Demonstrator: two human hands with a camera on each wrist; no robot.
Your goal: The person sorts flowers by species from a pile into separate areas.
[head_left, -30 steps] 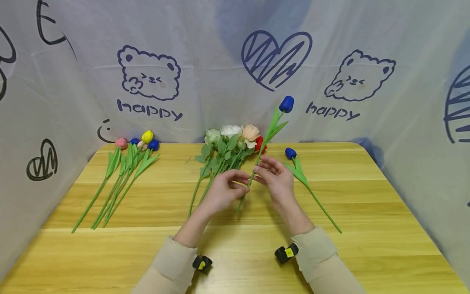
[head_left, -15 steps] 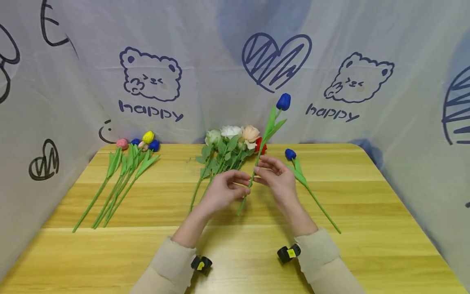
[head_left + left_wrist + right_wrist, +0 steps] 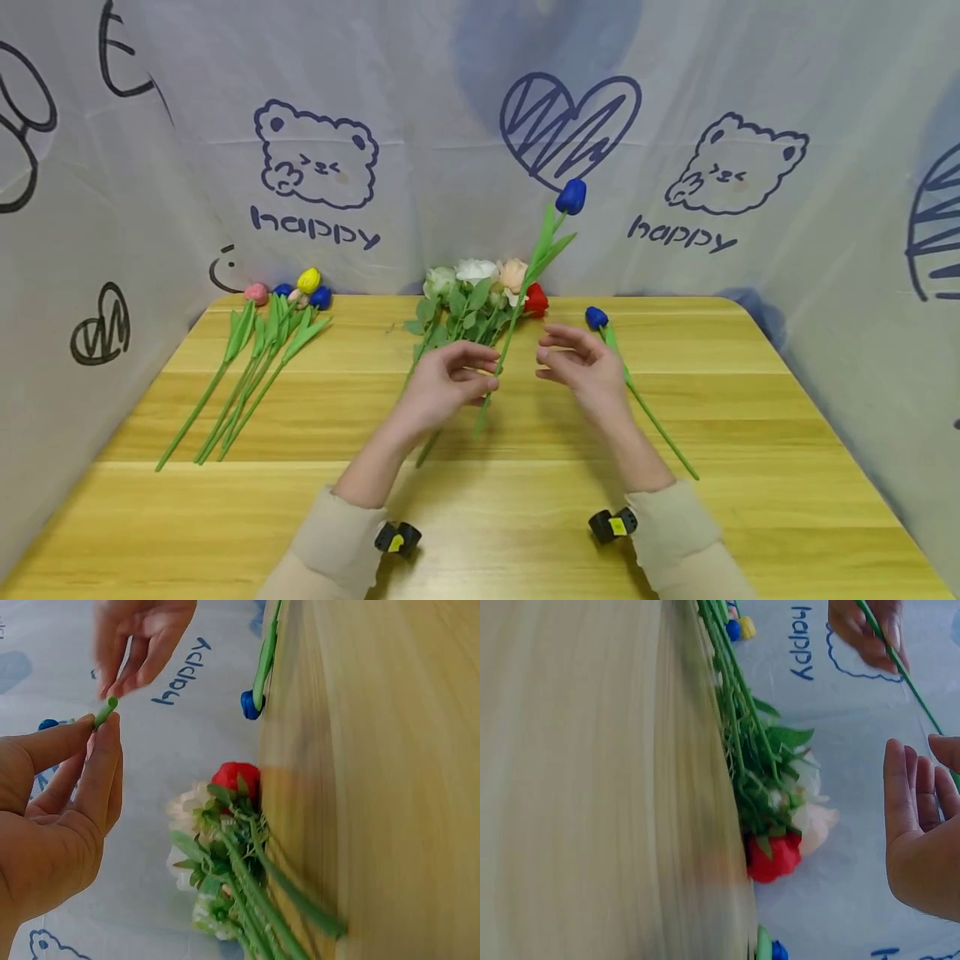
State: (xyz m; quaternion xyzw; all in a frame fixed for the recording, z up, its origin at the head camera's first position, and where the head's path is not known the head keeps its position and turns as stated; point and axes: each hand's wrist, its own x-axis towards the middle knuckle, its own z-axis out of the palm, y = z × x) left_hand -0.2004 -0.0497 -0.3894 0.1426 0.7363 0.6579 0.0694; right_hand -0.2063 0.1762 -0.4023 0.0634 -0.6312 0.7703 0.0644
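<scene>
My left hand (image 3: pixel 446 379) pinches the green stem of a blue tulip (image 3: pixel 572 197) between thumb and fingers, above the table. The tulip leans up to the right, its bloom in front of the back cloth. In the left wrist view, the stem's cut end (image 3: pixel 112 702) pokes out past the fingertips. To the right of the stem, my right hand (image 3: pixel 588 375) is apart from it, fingers relaxed and holding nothing. Behind the hands lies a bunch of roses (image 3: pixel 474 272) in white, pale green, peach and red. Another blue tulip (image 3: pixel 596 317) lies beyond the right hand, partly covered by it.
On the left of the wooden table (image 3: pixel 112 517) lie several tulips (image 3: pixel 281 308) in pink, blue and yellow, stems toward the front. A white cloth (image 3: pixel 442 92) with drawings stands behind the table and on both sides.
My right hand has let go of the stem and moved right. The left hand, still holding the tulip, has shifted slightly left, and the bloom has moved left and up.
</scene>
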